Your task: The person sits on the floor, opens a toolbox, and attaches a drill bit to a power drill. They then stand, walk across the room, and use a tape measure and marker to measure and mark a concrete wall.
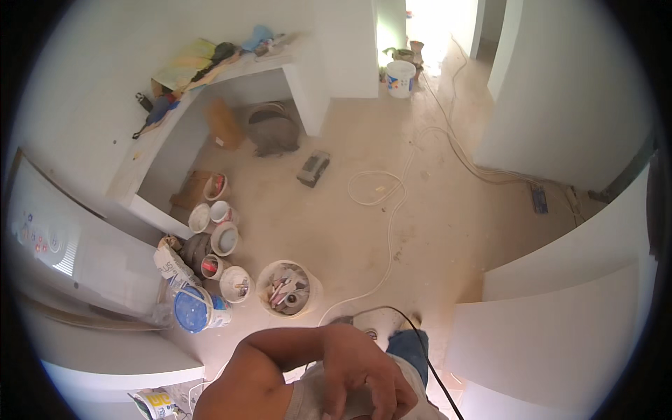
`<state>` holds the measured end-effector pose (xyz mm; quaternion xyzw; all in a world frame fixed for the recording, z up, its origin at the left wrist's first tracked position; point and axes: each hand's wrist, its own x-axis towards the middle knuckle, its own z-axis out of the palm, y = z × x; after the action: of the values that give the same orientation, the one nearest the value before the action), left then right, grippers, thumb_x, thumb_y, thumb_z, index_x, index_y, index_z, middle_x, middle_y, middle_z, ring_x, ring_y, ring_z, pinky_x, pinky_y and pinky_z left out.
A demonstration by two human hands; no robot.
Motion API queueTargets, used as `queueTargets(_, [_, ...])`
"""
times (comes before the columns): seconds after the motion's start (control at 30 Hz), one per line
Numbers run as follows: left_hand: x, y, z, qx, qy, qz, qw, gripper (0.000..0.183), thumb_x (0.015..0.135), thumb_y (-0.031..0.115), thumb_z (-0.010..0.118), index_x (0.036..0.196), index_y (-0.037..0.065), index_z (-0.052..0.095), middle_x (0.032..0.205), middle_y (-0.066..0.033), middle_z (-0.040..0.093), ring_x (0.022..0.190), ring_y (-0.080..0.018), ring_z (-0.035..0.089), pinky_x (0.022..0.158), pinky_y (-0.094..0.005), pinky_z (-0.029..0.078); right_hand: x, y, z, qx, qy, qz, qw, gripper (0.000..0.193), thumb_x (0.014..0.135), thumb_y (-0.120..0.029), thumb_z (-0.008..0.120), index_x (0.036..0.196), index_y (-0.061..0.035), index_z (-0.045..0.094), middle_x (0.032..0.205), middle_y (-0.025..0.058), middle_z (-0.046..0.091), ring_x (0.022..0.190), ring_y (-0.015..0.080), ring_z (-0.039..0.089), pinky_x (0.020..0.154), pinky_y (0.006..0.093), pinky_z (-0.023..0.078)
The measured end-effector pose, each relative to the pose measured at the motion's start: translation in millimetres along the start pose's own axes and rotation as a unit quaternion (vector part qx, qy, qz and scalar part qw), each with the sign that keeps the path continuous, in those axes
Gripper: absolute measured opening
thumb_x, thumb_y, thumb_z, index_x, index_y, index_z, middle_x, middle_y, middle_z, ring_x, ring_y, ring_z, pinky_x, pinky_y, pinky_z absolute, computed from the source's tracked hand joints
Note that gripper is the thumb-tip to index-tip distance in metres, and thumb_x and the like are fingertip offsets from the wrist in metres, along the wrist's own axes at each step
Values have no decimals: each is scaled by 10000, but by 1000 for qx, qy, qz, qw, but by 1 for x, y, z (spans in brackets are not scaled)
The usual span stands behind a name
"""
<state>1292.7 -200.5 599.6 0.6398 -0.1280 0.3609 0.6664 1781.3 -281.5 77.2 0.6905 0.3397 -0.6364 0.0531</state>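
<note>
My left arm comes in from the lower edge, bent at the elbow. My left hand (367, 374) is held close in front of my grey shirt. Its fingers are bent downward and curled. Something greyish shows between the thumb and fingers; whether it is the shirt or a held thing is unclear. My right hand is out of sight. A black cable (435, 374) arcs past my jeans leg (409, 350) toward the lower right. Just beyond the arm stands a large white bucket (316, 292) with tools and rags inside.
Several small buckets (225, 239) and a blue-lidded tub (192, 309) cluster at the left. A white cord (389, 262) winds across the dusty floor. A grey-black case (313, 169) lies farther off. Clothes and bags (185, 64) cover part of a white ledge. Another bucket (401, 79) stands by the doorway.
</note>
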Motion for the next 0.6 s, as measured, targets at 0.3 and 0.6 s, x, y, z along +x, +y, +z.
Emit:
queueTargets(0.3, [-6, 19, -220, 134, 49, 33, 989, 317, 892, 380, 807, 983, 90, 715, 926, -65, 520, 826, -248, 536, 809, -373, 435, 95, -257, -89, -17, -27, -46, 998, 216, 955, -196, 612, 868, -11, 679, 740, 95, 662, 617, 217, 655, 548, 365, 535])
queueTargets(0.6, [14, 81, -353, 235, 539, 235, 774, 324, 980, 224, 715, 751, 42, 575, 854, -107, 527, 714, -251, 509, 632, -392, 429, 174, -711, -158, -30, 48, -82, 995, 325, 1021, -263, 576, 1217, -3, 588, 1124, 180, 688, 887, 285, 701, 714, 412, 579])
